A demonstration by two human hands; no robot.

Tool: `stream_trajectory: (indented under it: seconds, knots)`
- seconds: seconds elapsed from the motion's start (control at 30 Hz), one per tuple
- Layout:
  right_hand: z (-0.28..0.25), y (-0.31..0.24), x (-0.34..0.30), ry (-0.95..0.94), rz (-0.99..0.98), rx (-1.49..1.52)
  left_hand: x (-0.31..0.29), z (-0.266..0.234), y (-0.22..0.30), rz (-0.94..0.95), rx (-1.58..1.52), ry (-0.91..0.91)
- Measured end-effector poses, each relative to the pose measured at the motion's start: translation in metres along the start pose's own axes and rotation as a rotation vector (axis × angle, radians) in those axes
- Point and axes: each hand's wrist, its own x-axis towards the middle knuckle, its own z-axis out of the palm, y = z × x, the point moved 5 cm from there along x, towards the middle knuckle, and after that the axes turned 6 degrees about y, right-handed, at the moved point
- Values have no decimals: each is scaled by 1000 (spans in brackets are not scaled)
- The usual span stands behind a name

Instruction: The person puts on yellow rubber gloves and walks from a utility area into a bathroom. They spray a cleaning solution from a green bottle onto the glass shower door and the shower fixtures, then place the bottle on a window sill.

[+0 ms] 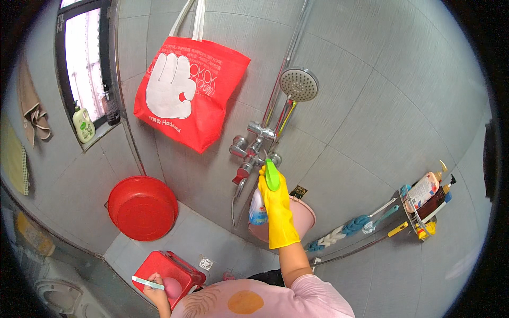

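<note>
My right hand (pixel 277 212), in a yellow rubber glove, is closed around a spray bottle (pixel 257 208) with a white and blue body and a green trigger head. The bottle is held up just in front of the chrome shower mixer tap (pixel 258 142), which has a red-handled spout. At the lower left, my bare left hand (pixel 156 290) grips a slim pale stick-like tool (pixel 147 282); its working end cannot be made out. That hand is over a red plastic stool (pixel 183 265), beside a rounded pink object (pixel 172 287).
A red bag (pixel 212 100) hangs left of the shower head (pixel 299 84). A red basin (pixel 143 209) leans at the wall, and a pink bucket (pixel 305 217) is behind my glove. At right, a wall rack (pixel 411 206) holds bottles. A floor drain (pixel 205 263) lies near the stool.
</note>
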Motion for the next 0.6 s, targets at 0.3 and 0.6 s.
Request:
stream_trajectory:
  seconds: [0.3,0.6]
  knots:
    - [11,22,-21,-81,-65,-90,-3,5,-3,23,-5,2]
    - [11,73,-21,40,372,556,-14,-1,-6,0,34,-12]
